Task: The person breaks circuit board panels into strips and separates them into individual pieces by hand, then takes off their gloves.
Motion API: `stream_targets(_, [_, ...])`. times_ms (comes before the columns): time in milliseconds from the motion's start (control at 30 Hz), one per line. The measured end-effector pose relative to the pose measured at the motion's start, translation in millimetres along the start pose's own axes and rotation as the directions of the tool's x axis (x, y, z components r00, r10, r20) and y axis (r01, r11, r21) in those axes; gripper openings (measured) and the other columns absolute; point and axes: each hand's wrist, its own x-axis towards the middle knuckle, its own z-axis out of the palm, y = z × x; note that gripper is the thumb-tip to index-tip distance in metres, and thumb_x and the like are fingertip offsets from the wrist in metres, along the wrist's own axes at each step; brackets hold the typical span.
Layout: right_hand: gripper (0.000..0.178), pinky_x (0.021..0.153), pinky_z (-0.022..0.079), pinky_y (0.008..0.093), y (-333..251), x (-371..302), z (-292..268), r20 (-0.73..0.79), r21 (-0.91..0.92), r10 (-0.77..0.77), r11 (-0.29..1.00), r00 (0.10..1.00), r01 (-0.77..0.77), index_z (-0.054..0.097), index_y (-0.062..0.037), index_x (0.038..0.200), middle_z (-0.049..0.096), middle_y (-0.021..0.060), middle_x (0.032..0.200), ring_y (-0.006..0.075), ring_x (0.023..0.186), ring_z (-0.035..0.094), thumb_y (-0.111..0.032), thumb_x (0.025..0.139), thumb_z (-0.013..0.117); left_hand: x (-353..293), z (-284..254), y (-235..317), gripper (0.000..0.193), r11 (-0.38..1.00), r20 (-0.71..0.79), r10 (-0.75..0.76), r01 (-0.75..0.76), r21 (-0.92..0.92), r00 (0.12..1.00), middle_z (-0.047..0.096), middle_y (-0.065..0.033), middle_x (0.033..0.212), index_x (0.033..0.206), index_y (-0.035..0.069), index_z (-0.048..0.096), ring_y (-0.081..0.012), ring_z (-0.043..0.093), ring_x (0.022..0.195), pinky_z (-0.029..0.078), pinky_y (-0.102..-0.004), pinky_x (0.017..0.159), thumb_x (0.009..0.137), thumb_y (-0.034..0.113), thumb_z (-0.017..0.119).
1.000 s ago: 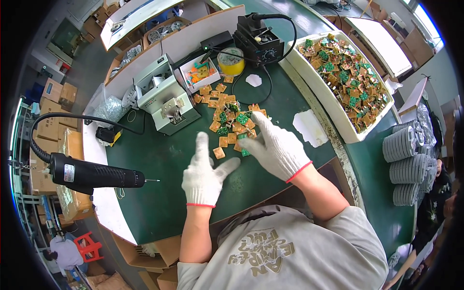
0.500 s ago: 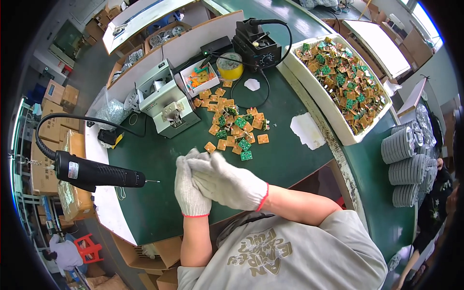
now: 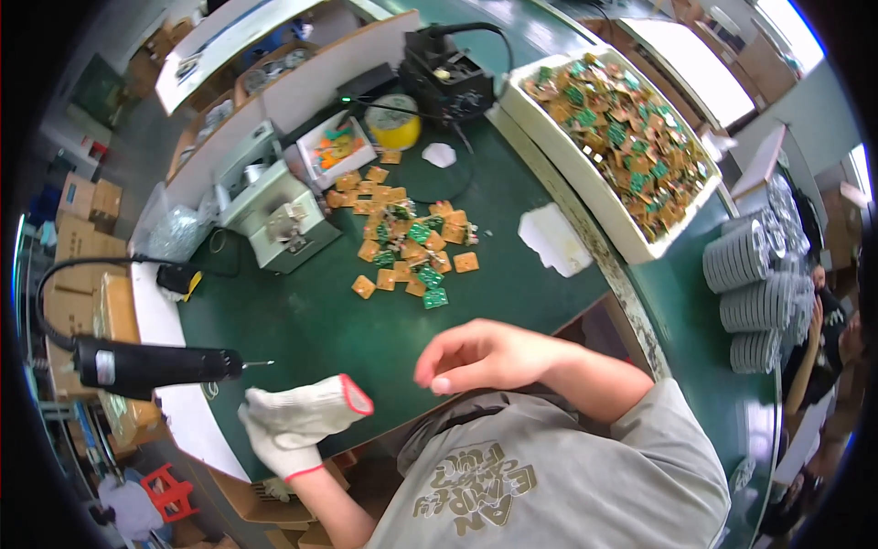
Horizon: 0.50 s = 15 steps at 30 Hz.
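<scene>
My left hand [image 3: 279, 450] wears a white knit glove with a red cuff. It grips a second, empty white glove [image 3: 311, 409], whose red-edged opening points to the right. My right hand [image 3: 489, 357] is bare and hovers over the bench's front edge, fingers loosely curled and apart from the thumb, with nothing in them. Beyond the hands lies a loose pile of small circuit boards [image 3: 402, 240], tan and green. Left of my hands hangs a black electric screwdriver [image 3: 155, 364], its bit close to the gloved hand.
A grey metal machine [image 3: 279, 215] stands at the back left, beside a small tray [image 3: 334, 151] of orange parts. Behind the pile are a yellow solder reel [image 3: 393, 128] and a black soldering station [image 3: 448, 78]. A white bin [image 3: 640, 247] heaped with boards and stacked grey parts [image 3: 750, 302] lie to the right.
The glove has come off my right hand, and my left hand now holds it. The hands have parted, the left moving left and nearer, the right moving right. The whole view has shifted slightly.
</scene>
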Motion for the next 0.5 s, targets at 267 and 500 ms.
stream_targets(267, [0.034,0.053,0.035,0.0262,-86,-34,18,0.670,0.113,-0.473,0.827,0.572,0.551,0.056,-0.0095,0.066,0.051,-0.0031,0.064,0.0135,0.057,0.040,-0.013,0.077,0.088,42,-83,27,0.039,0.937,-0.173,0.211,-0.148,0.315,0.962,0.063,-0.0125,0.120,0.121,0.004,0.058,-0.0213,0.059,0.113,0.040,-0.0325,0.103,0.112,0.029,0.030])
stream_targets(500, [0.042,0.047,0.034,0.0214,-86,-9,37,0.809,0.239,-0.375,0.913,0.453,0.329,0.052,-0.0077,0.058,0.050,-0.0032,0.054,0.0104,0.048,0.036,-0.011,0.081,0.087,21,78,-34,0.042,-0.966,-0.234,0.258,0.248,-0.071,0.937,0.059,-0.0103,0.131,0.132,0.000,0.053,-0.0213,0.056,0.120,0.034,-0.0316,0.110,0.111,0.024,0.026])
